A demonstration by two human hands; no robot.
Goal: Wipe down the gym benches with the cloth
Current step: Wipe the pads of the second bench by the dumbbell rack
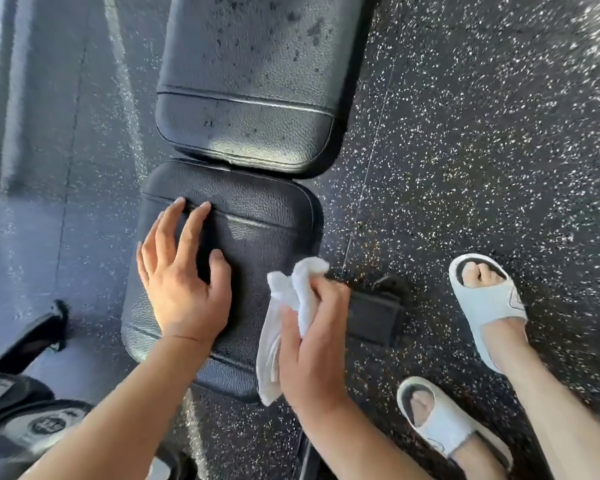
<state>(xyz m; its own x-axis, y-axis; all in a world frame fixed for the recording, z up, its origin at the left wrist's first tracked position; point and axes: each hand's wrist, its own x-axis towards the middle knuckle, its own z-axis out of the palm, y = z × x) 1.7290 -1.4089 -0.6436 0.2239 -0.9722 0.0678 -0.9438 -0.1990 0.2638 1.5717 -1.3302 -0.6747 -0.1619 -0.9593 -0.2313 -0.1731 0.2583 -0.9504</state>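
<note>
A black padded gym bench runs up the middle of the head view in two parts. The near seat pad (pixel 267 223) is dark and smooth. The far back pad (pixel 257 74) carries dark wet spots. My left hand (pixel 184 271) lies flat on the left side of the seat pad, fingers straight. My right hand (pixel 312 337) grips a crumpled white cloth (pixel 291 299) at the seat pad's right edge, and part of the cloth hangs down over the pad's near corner.
Speckled black rubber floor (pixel 465 133) surrounds the bench. My feet in white slides (pixel 489 306) stand right of it. Black dumbbells (pixel 32 420) lie at the bottom left. A black bench frame part (pixel 374 313) sticks out beside the seat.
</note>
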